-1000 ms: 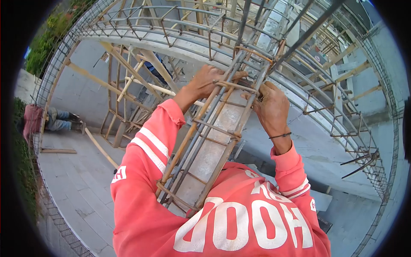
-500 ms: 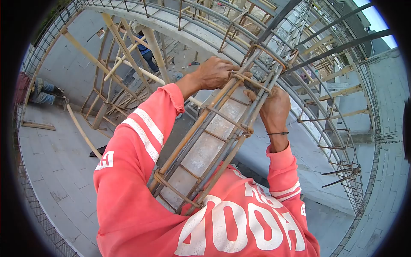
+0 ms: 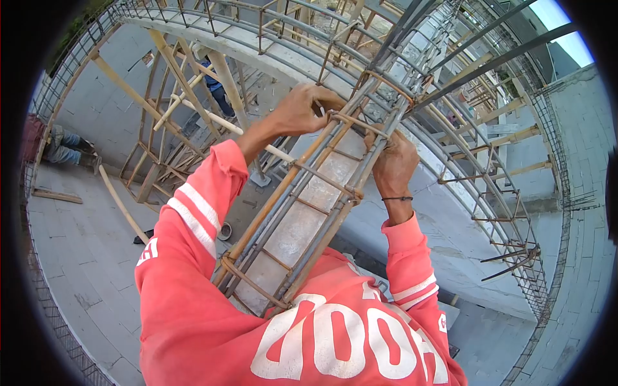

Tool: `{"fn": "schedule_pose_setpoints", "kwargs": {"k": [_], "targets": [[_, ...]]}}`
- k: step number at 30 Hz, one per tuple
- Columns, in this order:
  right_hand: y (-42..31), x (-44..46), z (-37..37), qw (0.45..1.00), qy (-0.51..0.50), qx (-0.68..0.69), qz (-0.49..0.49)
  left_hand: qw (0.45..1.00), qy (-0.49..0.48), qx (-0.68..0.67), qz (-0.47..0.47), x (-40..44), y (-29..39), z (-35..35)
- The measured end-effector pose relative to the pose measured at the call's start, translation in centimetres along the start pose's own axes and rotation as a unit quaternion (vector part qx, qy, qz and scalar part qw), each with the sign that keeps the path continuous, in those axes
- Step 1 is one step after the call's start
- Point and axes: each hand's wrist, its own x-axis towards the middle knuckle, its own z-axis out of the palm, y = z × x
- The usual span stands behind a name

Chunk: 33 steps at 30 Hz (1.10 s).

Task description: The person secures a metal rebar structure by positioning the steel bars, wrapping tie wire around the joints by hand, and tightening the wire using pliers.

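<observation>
A long rebar cage [image 3: 296, 183] of rusty bars and square ties runs up from my chest over a grey concrete beam [image 3: 312, 206]. Beside the cage's upper left bar, my left hand [image 3: 302, 109] has its thumb and fingers curled together at a tie corner; anything pinched there is too small to name. My right hand [image 3: 394, 161], with a dark band at the wrist, is closed at the cage's right side, its fingertips reaching between the bars. What it holds is hidden by the bars and fingers.
Another rebar cage [image 3: 473, 174] curves away right, crossing near my hands. Dark bars [image 3: 496, 61] slant across the upper right. Wooden props [image 3: 138, 90] stand at left below. One person in blue [image 3: 217, 90] is beyond them; another person's jeans-clad legs [image 3: 64, 147] show far left.
My left hand has drawn slightly left and its fingers have bent into a loop. My right hand stays beside the cage. The whole view has shifted with the head.
</observation>
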Motion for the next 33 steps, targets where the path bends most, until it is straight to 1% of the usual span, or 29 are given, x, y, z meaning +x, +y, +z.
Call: {"fn": "schedule_pose_setpoints", "kwargs": {"k": [2, 3, 5, 6, 8, 9, 12, 13, 14, 15, 17, 18, 19, 20, 21, 23, 24, 26, 28, 30, 31, 33], "targets": [[-0.1, 0.1, 0.1, 1.000, 0.012, 0.016, 0.019, 0.991, 0.006, 0.120, 0.051, -0.3, 1.7, 0.4], [0.0, 0.1, 0.3, 1.000, 0.013, 0.018, 0.015, 0.991, 0.009, 0.122, 0.052, -0.2, 2.5, 0.4], [0.1, -0.1, 0.6, 0.998, 0.013, 0.058, 0.034, 0.989, -0.013, 0.120, -0.090, 0.4, 3.7, 0.6], [-0.1, 0.0, 0.7, 0.998, 0.013, 0.061, 0.033, 0.988, -0.012, 0.122, -0.091, 0.9, 3.3, 0.9], [-0.3, -0.1, 0.8, 0.994, 0.006, 0.082, 0.076, 0.989, 0.002, 0.148, 0.010, 1.8, 2.7, 1.7], [-0.4, -0.2, 0.8, 0.994, 0.002, 0.081, 0.075, 0.983, 0.006, 0.183, -0.028, 1.9, 3.3, 2.0], [-0.3, -0.1, 0.5, 0.990, -0.002, 0.102, 0.095, 0.981, 0.014, 0.187, -0.050, 2.2, 2.1, 2.5], [-0.3, -0.1, 0.0, 0.995, 0.000, 0.083, 0.062, 0.981, 0.014, 0.187, -0.051, 2.0, 1.7, 2.6], [-0.2, -0.1, -0.4, 0.998, 0.001, 0.062, 0.029, 0.979, 0.023, 0.198, -0.031, 1.8, 1.3, 2.6], [-0.2, -0.2, -0.8, 0.998, -0.001, 0.062, 0.026, 0.977, 0.033, 0.209, -0.010, 1.7, 1.0, 2.7], [-0.2, -0.2, -1.4, 0.999, -0.033, -0.006, 0.017, 0.975, 0.038, 0.217, -0.013, 2.1, -0.1, 3.0], [-0.2, 0.1, -1.7, 0.999, -0.035, -0.007, 0.017, 0.973, 0.037, 0.226, -0.015, 2.1, -0.5, 3.2], [-0.3, 0.6, -2.0, 0.995, -0.077, 0.004, 0.055, 0.974, 0.037, 0.225, -0.015, 2.0, -0.8, 3.4], [-0.4, 0.9, -2.1, 0.988, -0.120, 0.014, 0.095, 0.978, 0.063, 0.197, 0.005, 1.8, -0.3, 3.4], [-0.6, 1.1, -2.1, 0.988, -0.122, 0.012, 0.097, 0.981, 0.090, 0.168, 0.025, 1.6, 0.0, 3.5], [-1.1, 1.5, -1.8, 0.971, -0.141, 0.063, 0.182, 0.982, 0.081, 0.170, 0.023, 1.8, 0.0, 3.7], [-1.2, 1.4, -1.6, 0.972, -0.142, 0.061, 0.177, 0.981, 0.075, 0.175, 0.019, 2.0, -0.1, 3.7], [-1.2, 0.9, -1.0, 0.991, -0.064, 0.013, 0.117, 0.975, 0.095, 0.201, 0.001, 2.4, -0.3, 4.2], [-1.6, 1.2, -1.0, 0.992, -0.069, -0.010, 0.104, 0.968, 0.110, 0.226, -0.022, 2.1, -0.8, 4.2], [-1.4, 1.3, -0.9, 0.992, -0.072, -0.035, 0.095, 0.973, 0.129, 0.188, 0.040, 2.0, -0.9, 4.1], [-0.9, 1.4, -0.8, 0.993, -0.065, -0.040, 0.089, 0.973, 0.129, 0.186, 0.041, 2.0, -1.2, 4.2], [-1.1, 1.8, -1.1, 0.994, -0.054, -0.047, 0.086, 0.986, 0.077, 0.144, 0.018, 2.4, -1.8, 4.3]]}}
